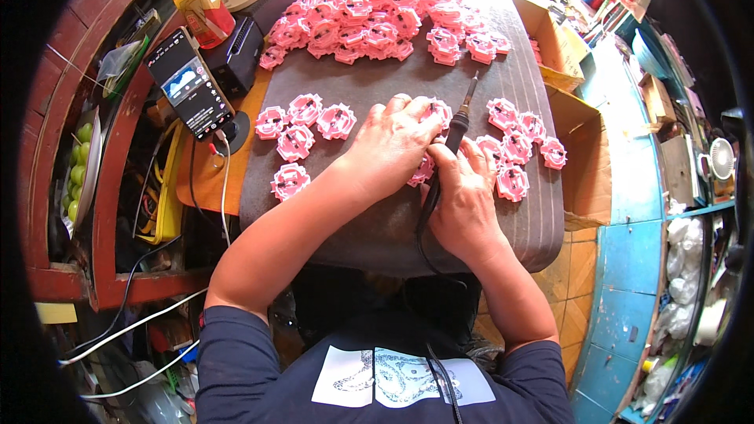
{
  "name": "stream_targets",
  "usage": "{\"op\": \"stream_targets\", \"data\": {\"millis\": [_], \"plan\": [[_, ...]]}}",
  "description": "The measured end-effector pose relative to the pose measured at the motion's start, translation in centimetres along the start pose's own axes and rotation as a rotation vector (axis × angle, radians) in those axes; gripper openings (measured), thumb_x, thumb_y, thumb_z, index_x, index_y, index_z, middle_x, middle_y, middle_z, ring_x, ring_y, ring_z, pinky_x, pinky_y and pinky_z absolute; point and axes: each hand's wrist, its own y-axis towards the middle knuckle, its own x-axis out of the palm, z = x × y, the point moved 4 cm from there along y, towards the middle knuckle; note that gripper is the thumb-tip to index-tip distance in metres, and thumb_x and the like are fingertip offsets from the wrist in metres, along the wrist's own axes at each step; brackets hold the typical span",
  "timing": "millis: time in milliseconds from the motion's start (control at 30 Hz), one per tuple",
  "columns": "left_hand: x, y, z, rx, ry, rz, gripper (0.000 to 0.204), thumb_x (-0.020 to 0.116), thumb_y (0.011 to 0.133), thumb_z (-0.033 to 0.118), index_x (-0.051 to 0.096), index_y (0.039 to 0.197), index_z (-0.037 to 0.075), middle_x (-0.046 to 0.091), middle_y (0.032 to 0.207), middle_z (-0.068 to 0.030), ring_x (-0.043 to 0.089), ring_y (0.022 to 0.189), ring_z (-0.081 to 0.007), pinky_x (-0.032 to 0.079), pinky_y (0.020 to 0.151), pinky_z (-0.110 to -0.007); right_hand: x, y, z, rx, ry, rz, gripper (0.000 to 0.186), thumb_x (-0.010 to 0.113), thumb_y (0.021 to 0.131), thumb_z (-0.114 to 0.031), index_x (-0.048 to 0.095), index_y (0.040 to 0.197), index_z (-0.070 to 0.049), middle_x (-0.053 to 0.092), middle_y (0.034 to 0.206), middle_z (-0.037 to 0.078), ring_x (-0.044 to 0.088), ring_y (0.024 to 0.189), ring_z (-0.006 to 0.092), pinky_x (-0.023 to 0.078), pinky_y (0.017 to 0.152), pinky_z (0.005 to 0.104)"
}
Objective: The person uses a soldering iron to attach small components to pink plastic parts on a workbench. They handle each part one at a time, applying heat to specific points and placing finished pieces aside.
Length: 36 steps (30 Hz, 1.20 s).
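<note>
My right hand [465, 208] is closed around the dark handle of a soldering iron [456, 133], whose metal tip points up and away over the grey mat. Its cord runs down toward my lap. Just left of it, my left hand [391, 144] has its fingers bent together over a pink plastic part [440, 113], gripping it at the fingertips; some of the grip is hidden. Another pink part [422, 172] shows between my two hands. Several pink parts [295, 143] with dark pieces in their middles lie left of my left hand, and several more pink parts [516, 147] lie right of my right hand.
A large heap of pink parts [369, 12] covers the far end of the grey-topped table [314, 82]. At left stand a phone [188, 86] on a holder with a white cable and a bottle [201, 6]. Open cardboard boxes [577, 157] stand along the right edge.
</note>
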Motion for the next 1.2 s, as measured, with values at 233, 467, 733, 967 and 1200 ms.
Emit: {"op": "stream_targets", "data": {"millis": [233, 467, 733, 967, 1200], "plan": [[-1.6, 1.0, -1.8, -0.233, 0.485, -0.129, 0.044, 0.061, 0.095, 0.016, 0.061, 0.138, 0.011, 0.060, 0.136, -0.0115, 0.051, 0.132, -0.0326, 0.040, 0.104, -0.051, 0.1, 1.4, -1.8, 0.075, 0.014, -0.014, 0.077, 0.086, 0.082, -0.027, 0.047, 0.146, -0.008, 0.064, 0.129, 0.028, 0.046, 0.138, 0.0517, 0.026, 0.114, 0.0709], [-6.7, -4.7, -4.5, -0.289, 0.295, 0.053, 0.042, 0.069, 0.091, 0.011, 0.068, 0.132, 0.009, 0.064, 0.134, -0.0116, 0.056, 0.130, -0.0311, 0.038, 0.111, -0.050, 1.1, 2.0, -0.8, 0.110, -0.044, -0.048, 0.047, 0.069, 0.094, -0.024, 0.054, 0.136, -0.011, 0.066, 0.126, 0.025, 0.047, 0.141, 0.0479, 0.027, 0.114, 0.0737], [-3.5, -7.3, -1.4, -0.141, 0.181, -0.013, 0.038, 0.075, 0.088, 0.009, 0.069, 0.125, 0.010, 0.066, 0.132, -0.0085, 0.058, 0.125, -0.0298, 0.037, 0.110, -0.051, -1.6, 1.1, 0.6, 0.038, -0.111, 0.138, 0.053, 0.072, 0.090, -0.015, 0.054, 0.139, -0.007, 0.065, 0.132, 0.025, 0.049, 0.140, 0.0455, 0.027, 0.116, 0.0683], [-1.9, -9.8, 4.2, 0.013, -0.272, 0.225, 0.045, 0.080, 0.083, 0.002, 0.065, 0.125, -0.002, 0.067, 0.123, -0.0187, 0.063, 0.110, -0.0385, 0.053, 0.097, -0.048, -2.1, -4.1, -1.7, -0.160, 0.292, 0.234, 0.053, 0.078, 0.086, -0.006, 0.054, 0.132, -0.002, 0.070, 0.125, 0.021, 0.065, 0.114, 0.0417, 0.053, 0.099, 0.0519], [-2.0, -10.9, 3.1, -0.030, -0.341, 0.190, 0.050, 0.084, 0.077, 0.003, 0.068, 0.124, 0.002, 0.065, 0.128, -0.0166, 0.063, 0.112, -0.0373, 0.053, 0.098, -0.046, -1.7, -5.3, -3.3, -0.227, 0.314, 0.235, 0.055, 0.082, 0.086, -0.007, 0.049, 0.130, -0.004, 0.069, 0.110, 0.022, 0.067, 0.096, 0.0415, 0.053, 0.086, 0.0527]]}}
